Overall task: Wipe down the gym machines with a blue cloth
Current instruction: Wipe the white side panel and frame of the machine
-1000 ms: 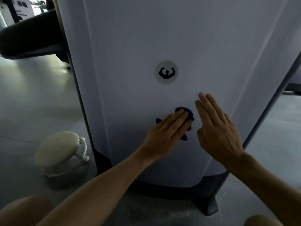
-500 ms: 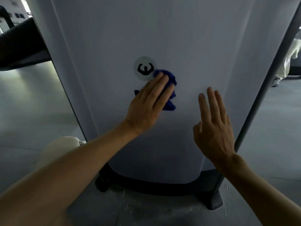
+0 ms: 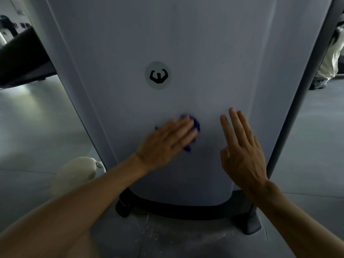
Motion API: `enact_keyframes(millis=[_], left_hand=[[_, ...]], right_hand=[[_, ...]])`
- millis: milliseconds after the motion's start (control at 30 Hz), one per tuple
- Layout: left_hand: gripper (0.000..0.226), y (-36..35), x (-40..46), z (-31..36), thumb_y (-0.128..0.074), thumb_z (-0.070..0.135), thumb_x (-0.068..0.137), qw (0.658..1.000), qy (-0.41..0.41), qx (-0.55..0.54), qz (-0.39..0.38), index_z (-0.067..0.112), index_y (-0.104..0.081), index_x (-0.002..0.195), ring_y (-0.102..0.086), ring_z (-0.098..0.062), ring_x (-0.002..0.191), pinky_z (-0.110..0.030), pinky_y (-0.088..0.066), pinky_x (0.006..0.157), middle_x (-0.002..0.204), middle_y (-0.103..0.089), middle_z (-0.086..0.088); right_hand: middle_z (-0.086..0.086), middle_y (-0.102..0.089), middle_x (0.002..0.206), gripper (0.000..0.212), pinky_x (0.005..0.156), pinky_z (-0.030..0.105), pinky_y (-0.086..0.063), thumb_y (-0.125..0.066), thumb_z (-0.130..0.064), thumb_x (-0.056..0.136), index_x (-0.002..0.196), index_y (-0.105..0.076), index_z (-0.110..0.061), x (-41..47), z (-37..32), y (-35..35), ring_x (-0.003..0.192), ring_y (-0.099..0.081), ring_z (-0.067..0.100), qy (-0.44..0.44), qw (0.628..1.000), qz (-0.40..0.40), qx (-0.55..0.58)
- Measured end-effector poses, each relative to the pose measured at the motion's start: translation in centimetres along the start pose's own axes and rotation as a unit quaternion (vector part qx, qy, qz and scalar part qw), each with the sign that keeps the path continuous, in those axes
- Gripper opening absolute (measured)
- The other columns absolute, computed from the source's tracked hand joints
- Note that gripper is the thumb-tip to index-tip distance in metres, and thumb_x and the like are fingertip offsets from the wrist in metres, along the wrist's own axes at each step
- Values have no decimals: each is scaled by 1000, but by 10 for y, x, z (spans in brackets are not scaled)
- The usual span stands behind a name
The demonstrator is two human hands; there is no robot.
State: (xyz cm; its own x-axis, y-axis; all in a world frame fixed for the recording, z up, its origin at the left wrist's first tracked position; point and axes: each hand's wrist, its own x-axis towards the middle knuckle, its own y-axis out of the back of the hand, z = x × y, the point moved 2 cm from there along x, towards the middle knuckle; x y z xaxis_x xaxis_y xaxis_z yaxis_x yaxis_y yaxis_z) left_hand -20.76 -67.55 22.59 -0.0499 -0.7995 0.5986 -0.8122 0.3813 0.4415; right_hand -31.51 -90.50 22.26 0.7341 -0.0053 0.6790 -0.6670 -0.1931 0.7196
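My left hand (image 3: 165,144) presses the blue cloth (image 3: 195,127) flat-fingered on the machine's white shroud (image 3: 204,53), at six o'clock from the logo sticker (image 3: 157,75); right hand (image 3: 242,151) open, empty. Wiping seems midway, with the lower panel probably left.

Dim, cool light; motion blur on the left hand (image 3: 167,142); wide-angle bowing at edges.

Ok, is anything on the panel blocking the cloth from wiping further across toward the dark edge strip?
Yes: the right hand lies with straight fingers against the pale grey machine panel, beside the crumpled blue cloth under the left hand. Nothing else shows on that stretch.
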Motion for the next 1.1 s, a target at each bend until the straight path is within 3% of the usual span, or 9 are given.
enact_keyframes(millis=[100,200,433,600,700,833,900,1000,1100], left_hand=[[46,22,50,-42,-51,3,109,979,160,-9,123,2,-38,153,-37,-35,149,-45,-28,127,157,-42,-19],[48,15,63,-37,-56,2,107,965,201,-34,166,0,-38,152,-40,-38,147,-48,-31,125,156,-39,-20],[51,-37,-25,84,-42,7,107,991,-73,-84,-69,7,-42,157,-27,-33,155,-46,-19,129,165,-34,-18],[55,-30,-18,79,-42,9,104,992,-93,-37,-82,6,-37,159,-38,-32,150,-44,-10,131,163,-39,-18],[48,-5,28,35,-33,5,111,999,-7,-22,-23,3,-33,159,-32,-37,153,-46,-16,130,163,-36,-21],[40,29,112,-23,-44,8,113,976,184,-27,117,-4,-44,151,-41,-40,148,-49,-25,127,156,-46,-25],[41,28,125,-25,-49,6,111,965,212,-33,149,-4,-44,150,-41,-41,147,-48,-23,128,155,-46,-26],[43,3,89,13,-48,4,110,987,111,-62,101,-2,-45,152,-37,-41,150,-50,-28,126,157,-42,-25],[50,-30,22,73,-42,8,107,995,-62,-67,-42,4,-42,157,-28,-36,154,-49,-27,125,164,-35,-20]], right_hand=[[7,3,172,96,124,40,-5,-62,0,85,164,-10,-12,1,-2,1,159,5,24,-14,1000,5,11],[8,1,172,93,124,41,-6,-62,0,87,164,-12,-11,2,1,5,159,5,25,-43,999,24,22],[10,2,172,99,120,30,-6,-64,8,83,164,-13,-14,-9,6,-6,158,5,32,-53,997,39,31],[8,0,172,100,103,34,-42,-61,14,81,164,-16,-18,-13,11,-6,159,1,30,-38,997,39,46],[8,-3,172,95,103,34,-38,-58,14,82,163,-20,-17,-13,9,-1,159,-1,27,-42,997,40,52],[5,-2,172,93,95,26,-36,-52,13,83,164,-16,-16,-5,9,9,159,-1,23,-69,995,40,52],[4,0,172,94,93,23,-38,-53,13,84,164,-14,-16,-3,14,10,159,-3,23,-96,992,39,66],[2,4,172,96,100,23,-36,-55,11,84,165,-10,-16,-10,22,5,159,1,20,-100,992,23,71],[0,8,171,100,100,23,-39,-56,11,81,165,-7,-16,-22,27,-4,158,6,18,-78,995,4,68]])
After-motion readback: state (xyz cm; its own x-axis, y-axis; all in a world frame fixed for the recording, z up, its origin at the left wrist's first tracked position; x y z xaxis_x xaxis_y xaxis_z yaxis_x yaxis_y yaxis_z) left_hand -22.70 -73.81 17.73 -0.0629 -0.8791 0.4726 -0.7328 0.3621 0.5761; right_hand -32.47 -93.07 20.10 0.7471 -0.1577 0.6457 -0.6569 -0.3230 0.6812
